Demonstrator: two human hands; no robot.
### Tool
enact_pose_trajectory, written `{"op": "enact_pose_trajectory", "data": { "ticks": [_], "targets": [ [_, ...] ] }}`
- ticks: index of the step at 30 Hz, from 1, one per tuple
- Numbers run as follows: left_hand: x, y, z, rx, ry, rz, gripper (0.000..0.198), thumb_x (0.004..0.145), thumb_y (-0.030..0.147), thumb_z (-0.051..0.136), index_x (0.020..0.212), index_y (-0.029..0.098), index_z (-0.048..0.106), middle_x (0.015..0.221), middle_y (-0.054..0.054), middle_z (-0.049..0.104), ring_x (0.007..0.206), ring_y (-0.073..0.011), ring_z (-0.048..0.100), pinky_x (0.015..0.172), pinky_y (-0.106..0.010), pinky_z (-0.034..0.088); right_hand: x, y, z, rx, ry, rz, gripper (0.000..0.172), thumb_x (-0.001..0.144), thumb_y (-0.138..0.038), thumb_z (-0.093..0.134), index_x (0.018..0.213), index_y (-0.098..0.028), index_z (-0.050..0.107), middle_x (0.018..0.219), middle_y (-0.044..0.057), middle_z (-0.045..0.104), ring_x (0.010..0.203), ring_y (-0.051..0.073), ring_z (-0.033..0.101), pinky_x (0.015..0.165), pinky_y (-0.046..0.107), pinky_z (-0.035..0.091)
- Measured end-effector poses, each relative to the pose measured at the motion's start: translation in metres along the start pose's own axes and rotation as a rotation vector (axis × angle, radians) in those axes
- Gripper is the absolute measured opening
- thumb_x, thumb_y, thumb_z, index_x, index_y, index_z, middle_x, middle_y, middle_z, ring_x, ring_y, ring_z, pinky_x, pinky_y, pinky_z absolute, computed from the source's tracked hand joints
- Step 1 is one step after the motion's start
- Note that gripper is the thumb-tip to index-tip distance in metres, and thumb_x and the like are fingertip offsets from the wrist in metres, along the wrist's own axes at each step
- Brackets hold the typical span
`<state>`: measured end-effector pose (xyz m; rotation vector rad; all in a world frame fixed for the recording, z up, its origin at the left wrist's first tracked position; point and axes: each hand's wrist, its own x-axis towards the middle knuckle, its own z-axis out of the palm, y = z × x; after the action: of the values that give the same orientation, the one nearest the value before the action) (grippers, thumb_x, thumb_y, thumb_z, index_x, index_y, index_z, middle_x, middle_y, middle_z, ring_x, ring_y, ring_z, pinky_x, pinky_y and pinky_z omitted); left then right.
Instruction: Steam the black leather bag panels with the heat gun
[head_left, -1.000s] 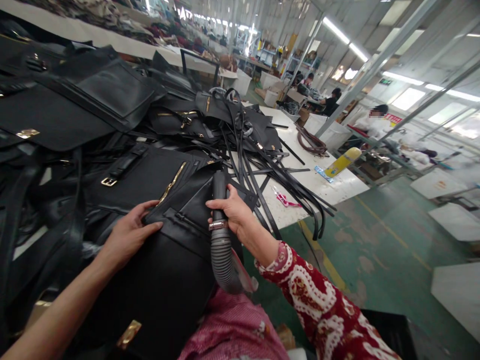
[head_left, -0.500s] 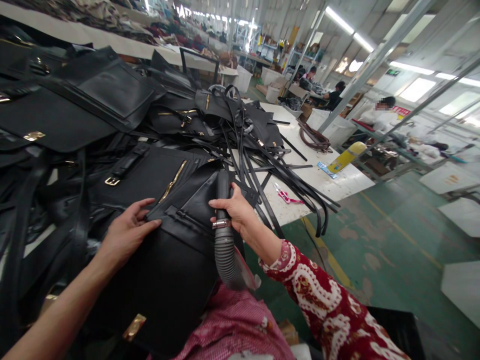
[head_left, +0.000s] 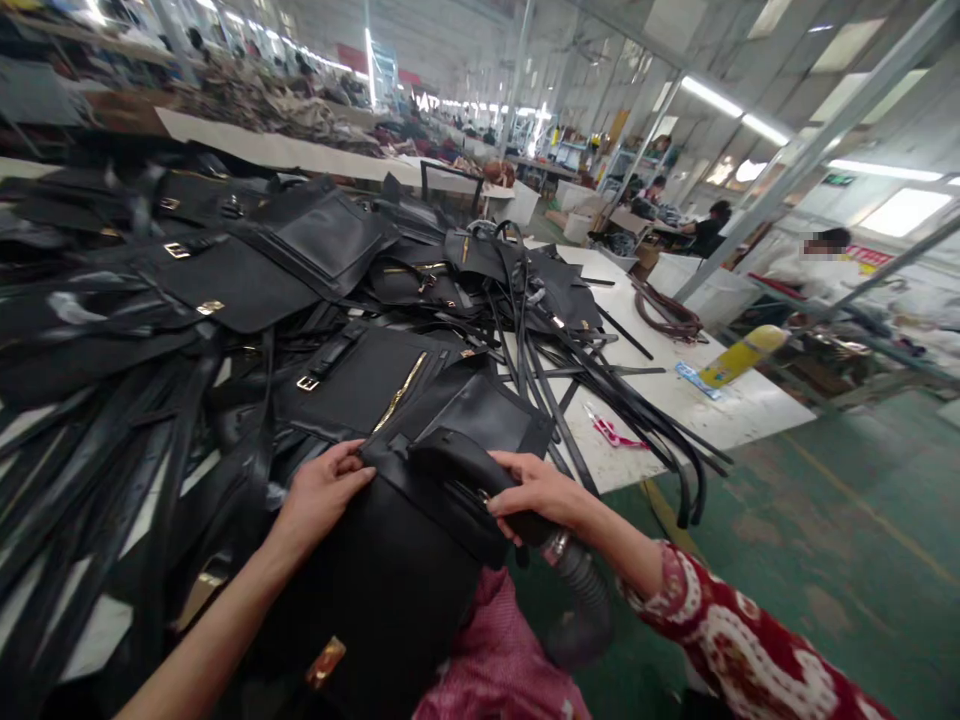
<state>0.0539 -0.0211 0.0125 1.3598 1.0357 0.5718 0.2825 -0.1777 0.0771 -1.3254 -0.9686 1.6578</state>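
Observation:
A black leather bag [head_left: 390, 580] with a gold clasp lies in front of me on the pile. My left hand [head_left: 324, 495] rests on its top left edge with the fingers curled over the flap. My right hand [head_left: 541, 490] is closed round the black nozzle [head_left: 465, 465] of a grey ribbed hose [head_left: 581, 600]. The nozzle lies across the bag's upper edge, pointing left towards my left hand. The hose curves down past my red patterned sleeve.
A heap of black bags [head_left: 247, 260] with gold buckles and zips covers the white table [head_left: 712, 410]. Loose black straps [head_left: 600, 390] hang over its near edge. Pink scissors [head_left: 611, 432], a yellow can [head_left: 739, 355] and brown straps [head_left: 664, 315] lie on it. People work at far tables.
My right hand has swung the nozzle from pointing up and away to lying across the bag, pointing left. The view has lifted and turned left. My left hand stays on the bag.

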Motion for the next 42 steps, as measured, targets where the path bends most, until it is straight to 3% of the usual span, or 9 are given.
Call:
{"op": "enact_pose_trajectory", "data": {
  "ticks": [4,9,15,25,32,34,38,40,42],
  "targets": [
    [0.004,-0.011,0.001,0.047,0.102,0.005,0.046,0.053,0.034,0.072,0.093,0.018,0.058,0.070,0.001,0.064,0.065,-0.0166,0.061,0.054,-0.022,0.046,0.033,-0.004,0.008,-0.011,-0.047,-0.013,0.042,0.066,-0.018,0.064,0.107,-0.020,0.053,0.056,-0.007,0.053,0.040,0.009,0.052,0.035,0.018,0.045],
    [0.005,-0.015,0.000,-0.034,0.036,-0.056,0.043,0.057,0.033,0.072,0.095,0.020,0.057,0.070,0.001,0.064,0.059,-0.0152,0.061,0.050,-0.022,0.047,0.059,-0.010,0.011,0.059,-0.068,-0.088,0.035,0.064,-0.026,0.069,0.094,-0.019,0.052,0.060,-0.007,0.053,0.042,0.009,0.053,0.037,0.020,0.047],
    [0.005,-0.012,0.003,-0.025,0.153,-0.086,0.054,0.049,0.033,0.075,0.097,0.018,0.057,0.069,0.003,0.062,0.059,-0.0133,0.059,0.048,-0.020,0.044,0.053,-0.008,0.007,0.112,-0.085,-0.078,0.037,0.066,-0.021,0.067,0.099,-0.019,0.051,0.057,-0.007,0.053,0.042,0.010,0.053,0.037,0.020,0.047],
    [-0.006,-0.010,0.002,-0.233,0.048,-0.064,0.030,0.055,0.026,0.073,0.080,0.017,0.058,0.062,0.003,0.065,0.055,-0.0116,0.059,0.053,-0.020,0.044,0.015,0.000,0.017,0.050,-0.132,-0.032,0.064,0.066,-0.015,0.064,0.125,-0.023,0.042,0.059,-0.006,0.055,0.041,0.008,0.050,0.039,0.018,0.043],
    [-0.010,-0.004,-0.006,-0.270,-0.046,-0.050,0.034,0.057,0.022,0.069,0.089,0.014,0.061,0.082,-0.005,0.069,0.076,-0.0195,0.064,0.072,-0.031,0.049,0.051,-0.011,0.041,-0.018,-0.155,-0.058,0.065,0.067,-0.014,0.063,0.127,-0.021,0.040,0.049,-0.008,0.054,0.038,0.009,0.050,0.037,0.017,0.043],
    [-0.012,0.001,-0.003,-0.214,0.052,-0.030,0.037,0.056,0.025,0.070,0.090,0.014,0.061,0.085,-0.006,0.067,0.080,-0.0215,0.063,0.078,-0.036,0.049,0.066,-0.021,0.046,0.002,-0.138,-0.096,0.065,0.066,-0.016,0.065,0.126,-0.020,0.042,0.050,-0.008,0.054,0.039,0.009,0.051,0.037,0.018,0.044],
    [-0.037,0.020,0.020,0.018,0.396,0.145,0.038,0.060,0.034,0.067,0.095,0.020,0.059,0.096,-0.004,0.064,0.093,-0.0220,0.059,0.093,-0.040,0.042,0.086,-0.034,0.043,0.141,0.021,-0.126,0.071,0.063,-0.018,0.068,0.127,-0.020,0.037,0.059,-0.006,0.056,0.040,0.010,0.053,0.038,0.021,0.048],
    [-0.056,0.030,0.040,-0.043,0.230,0.081,0.044,0.061,0.036,0.068,0.101,0.020,0.058,0.096,-0.005,0.065,0.094,-0.0228,0.059,0.091,-0.039,0.044,0.090,-0.035,0.040,0.207,0.132,-0.119,0.076,0.062,-0.014,0.068,0.129,-0.021,0.032,0.062,-0.006,0.057,0.041,0.010,0.054,0.039,0.024,0.050],
    [-0.072,0.036,0.063,-0.223,-0.106,-0.059,0.050,0.060,0.034,0.070,0.105,0.018,0.057,0.098,-0.008,0.066,0.095,-0.0244,0.060,0.088,-0.038,0.046,0.088,-0.034,0.038,0.251,0.247,-0.128,0.079,0.060,-0.011,0.067,0.128,-0.021,0.029,0.064,-0.006,0.056,0.041,0.010,0.054,0.039,0.026,0.051]
  ]
}}
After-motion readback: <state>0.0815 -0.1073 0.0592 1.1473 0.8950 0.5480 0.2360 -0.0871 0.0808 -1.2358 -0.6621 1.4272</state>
